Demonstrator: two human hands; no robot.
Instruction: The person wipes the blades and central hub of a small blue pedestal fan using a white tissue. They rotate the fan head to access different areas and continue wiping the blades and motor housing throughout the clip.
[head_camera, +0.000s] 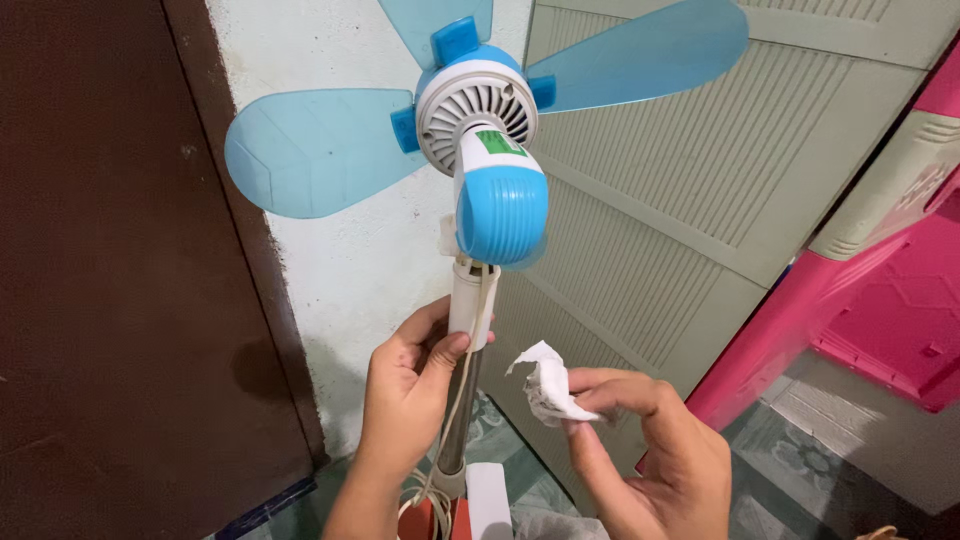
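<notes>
Beside a brown door (110, 270), the left hand (410, 385) grips the stand fan (495, 190) below its motor, steadying it; the right hand (650, 440), beside the pole, pinches a crumpled white tissue (545, 385).

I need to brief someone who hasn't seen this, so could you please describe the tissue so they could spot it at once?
Start at the blue and white fan by the wall, then follow its pole, gripped by the left hand, downward. Just right of it, the right hand pinches a crumpled white tissue, the only soft, wrinkled thing there.
</notes>
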